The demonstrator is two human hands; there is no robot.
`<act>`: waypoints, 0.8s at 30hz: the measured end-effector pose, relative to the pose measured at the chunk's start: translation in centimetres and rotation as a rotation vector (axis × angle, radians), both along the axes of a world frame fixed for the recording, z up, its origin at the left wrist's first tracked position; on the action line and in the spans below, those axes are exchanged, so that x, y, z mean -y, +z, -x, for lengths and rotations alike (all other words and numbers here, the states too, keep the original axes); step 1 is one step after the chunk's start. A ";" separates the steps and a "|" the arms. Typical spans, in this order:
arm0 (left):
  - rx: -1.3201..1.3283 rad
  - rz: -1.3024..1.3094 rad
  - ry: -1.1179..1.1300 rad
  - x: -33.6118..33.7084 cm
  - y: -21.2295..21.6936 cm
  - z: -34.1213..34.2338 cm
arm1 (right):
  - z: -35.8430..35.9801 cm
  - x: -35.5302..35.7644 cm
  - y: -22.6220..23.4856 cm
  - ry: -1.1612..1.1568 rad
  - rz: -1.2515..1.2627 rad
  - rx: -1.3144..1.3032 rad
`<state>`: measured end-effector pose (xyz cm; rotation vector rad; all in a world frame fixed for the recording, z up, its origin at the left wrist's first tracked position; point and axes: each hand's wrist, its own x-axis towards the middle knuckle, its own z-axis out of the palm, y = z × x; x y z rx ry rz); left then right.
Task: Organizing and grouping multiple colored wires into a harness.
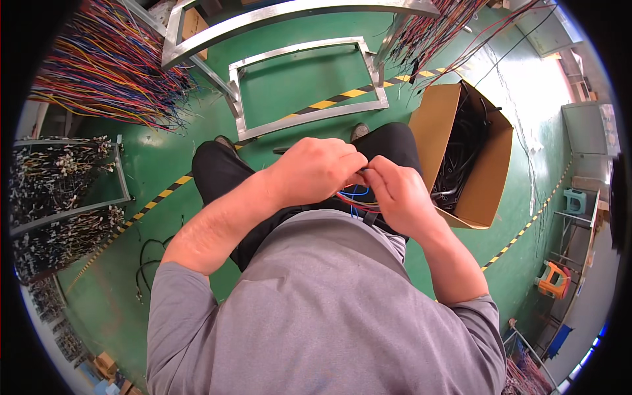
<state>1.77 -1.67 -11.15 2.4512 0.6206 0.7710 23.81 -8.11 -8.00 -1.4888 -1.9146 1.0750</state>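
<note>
The cardboard box [433,112], which stands on the floor just to the right of the person's legs, is the landmark here. To the left of it, over the lap and below the two hands, is a small group of thin wires [361,203], red and blue strands among them. Their longer run lies crosswise, slanting from under the left hand toward the near end of the box, where the right hand hides it. A blue strand bows into a loop, and one blue tail points back toward the grey shirt [342,289], away from the box's far end. Between the fingertips is a small dark piece [363,170] (mostly covered, so its long axis cannot be told).

The left hand [319,166], the farther of the two from the box, is curled with its back upward, thumb and fingers closed on the dark piece. The right hand [400,196], between the left hand and the box, is bent the same way, its thumb and forefinger pinched together at that piece; whether its other fingers grip the wires cannot be seen.

The box holds dark, bent tubes [459,155]. Beyond and left of it, a metal frame [313,121] rests on the green floor, and a large bundle of coloured wires [118,69] hangs well apart from the box, farther left.
</note>
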 end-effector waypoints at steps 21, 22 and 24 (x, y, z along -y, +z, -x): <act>0.200 -0.039 0.267 -0.9 -0.3 2.4 | -1.2 1.5 -1.1 -0.241 0.556 -1.369; 0.173 -0.079 0.294 -0.6 -1.1 2.4 | -2.4 1.0 -1.0 -0.203 0.842 -1.654; 0.166 -0.100 0.319 -0.1 -2.2 2.6 | -3.8 1.2 -0.3 -0.185 1.009 -1.679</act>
